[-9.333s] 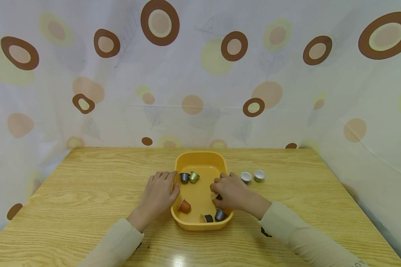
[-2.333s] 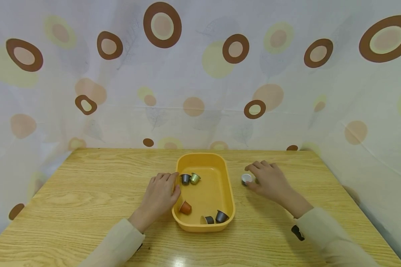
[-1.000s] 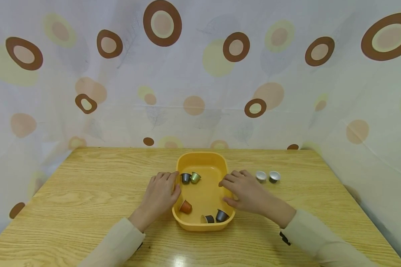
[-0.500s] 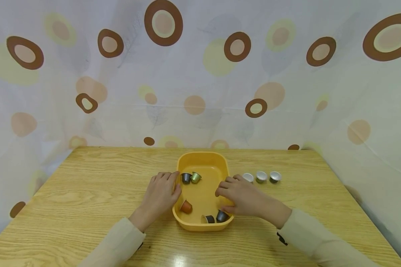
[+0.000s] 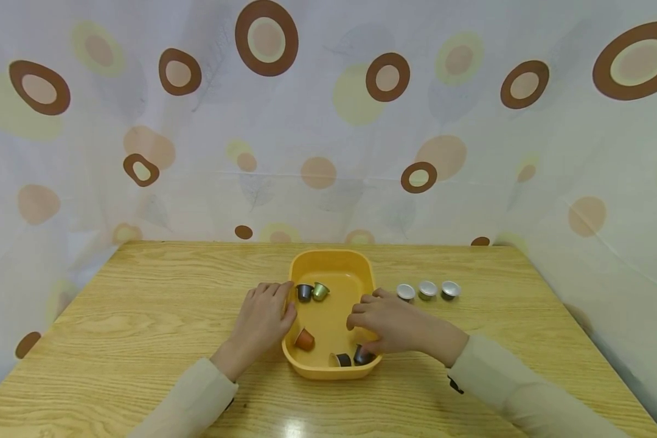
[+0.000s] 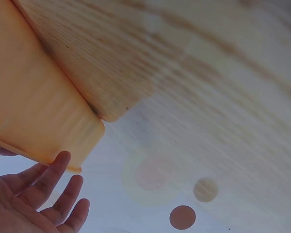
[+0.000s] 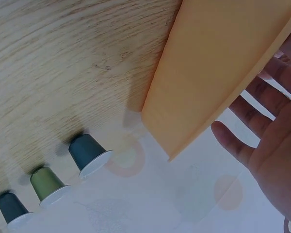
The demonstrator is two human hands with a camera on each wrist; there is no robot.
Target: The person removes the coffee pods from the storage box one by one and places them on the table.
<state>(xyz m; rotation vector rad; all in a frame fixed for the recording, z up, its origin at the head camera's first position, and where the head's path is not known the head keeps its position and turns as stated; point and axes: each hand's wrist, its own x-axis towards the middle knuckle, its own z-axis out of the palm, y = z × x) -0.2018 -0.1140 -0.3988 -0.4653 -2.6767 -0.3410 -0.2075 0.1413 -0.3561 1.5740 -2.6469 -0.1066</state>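
A yellow plastic tray [image 5: 331, 369] holds several coffee capsules. At its far left are a dark capsule [image 5: 305, 293] and a green-gold one, the green capsule [image 5: 320, 292]. An orange capsule [image 5: 305, 339] lies nearer on the left. At the near right are a black capsule with a tan lid [image 5: 340, 359] and a dark grey capsule [image 5: 362, 355]. My left hand [image 5: 261, 319] rests on the left rim, its fingers relaxed, the middle fingertip against the outer wall. Over the right rim reaches my right hand [image 5: 394, 322], fingers loosely bent, thumb at the dark grey capsule; whether they touch is unclear.
Right of the tray on the wooden table [image 5: 498, 340] stand three capsules in a row, lids up: a dark capsule [image 7: 89, 154], a green capsule [image 7: 47, 186] and another dark capsule [image 7: 13, 208]. A patterned cloth [image 5: 328, 121] hangs behind the table.
My right hand has set capsules from the tray onto the table, where the row has grown to three. Since then it has come back over the tray's near right. My left hand has stayed put.
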